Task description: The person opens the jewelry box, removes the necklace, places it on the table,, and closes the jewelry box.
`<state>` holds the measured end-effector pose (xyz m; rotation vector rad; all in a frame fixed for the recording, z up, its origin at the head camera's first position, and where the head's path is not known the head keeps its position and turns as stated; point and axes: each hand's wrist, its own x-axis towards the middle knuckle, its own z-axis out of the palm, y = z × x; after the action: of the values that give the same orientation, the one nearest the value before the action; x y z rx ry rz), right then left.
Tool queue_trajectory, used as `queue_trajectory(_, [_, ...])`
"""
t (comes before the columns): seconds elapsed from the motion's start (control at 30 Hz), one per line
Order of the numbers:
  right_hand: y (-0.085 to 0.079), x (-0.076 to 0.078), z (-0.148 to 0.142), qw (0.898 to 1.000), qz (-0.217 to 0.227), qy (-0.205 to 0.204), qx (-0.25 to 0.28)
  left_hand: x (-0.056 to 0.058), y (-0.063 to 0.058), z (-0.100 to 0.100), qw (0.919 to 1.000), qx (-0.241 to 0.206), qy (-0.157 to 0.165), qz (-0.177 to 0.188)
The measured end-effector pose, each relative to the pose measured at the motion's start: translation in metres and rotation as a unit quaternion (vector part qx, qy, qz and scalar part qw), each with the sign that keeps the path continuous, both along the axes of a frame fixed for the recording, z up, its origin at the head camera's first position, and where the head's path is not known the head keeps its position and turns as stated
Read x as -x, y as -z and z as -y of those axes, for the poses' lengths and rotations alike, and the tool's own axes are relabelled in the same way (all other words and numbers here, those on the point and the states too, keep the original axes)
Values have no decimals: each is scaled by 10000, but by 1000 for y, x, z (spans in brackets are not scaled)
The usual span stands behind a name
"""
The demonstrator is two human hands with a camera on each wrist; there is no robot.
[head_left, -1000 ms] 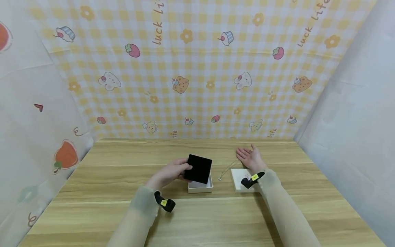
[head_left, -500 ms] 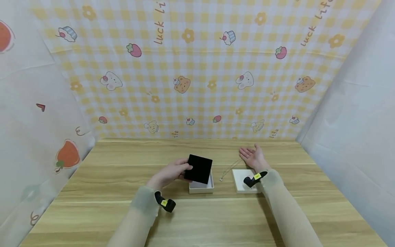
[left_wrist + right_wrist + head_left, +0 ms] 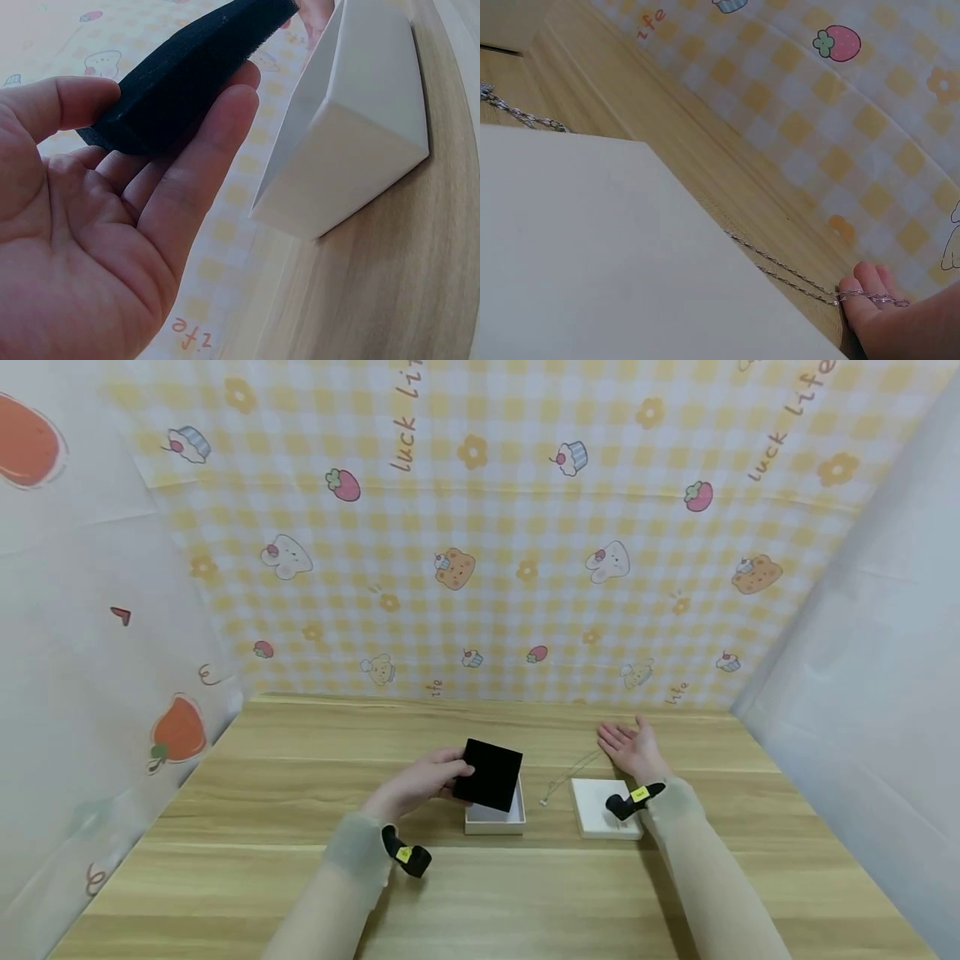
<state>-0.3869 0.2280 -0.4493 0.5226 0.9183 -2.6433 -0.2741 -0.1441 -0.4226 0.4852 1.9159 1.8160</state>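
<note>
My left hand [image 3: 431, 777] pinches a thin black square foam pad [image 3: 489, 775] between thumb and fingers. The pad is tilted above an uncovered white box [image 3: 495, 827], covering part of its inside. In the left wrist view, the pad [image 3: 180, 79] stays apart from the box [image 3: 352, 142]. My right hand [image 3: 632, 752] lies palm up with straight fingers near the table's back. A thin silver necklace [image 3: 566, 778] runs from it to a small pendant on the table. In the right wrist view, the chain [image 3: 787, 274] lies across the fingers of the right hand [image 3: 892, 315].
A white box lid [image 3: 603, 810] lies below my right wrist and fills much of the right wrist view. The wooden table [image 3: 525, 893] ends at a yellow checked cloth [image 3: 495, 527] behind. White cloths [image 3: 885, 635] hang at both sides.
The head view has shifted slightly. My right hand sits a little farther right of the pendant. The left hand keeps the foam pad over the box.
</note>
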Motion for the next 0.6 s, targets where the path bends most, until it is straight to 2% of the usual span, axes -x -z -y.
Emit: queue_trajectory(0.6, [-2, 7, -10, 9998, 98, 156, 53, 3, 5, 0, 9999, 88, -52, 5])
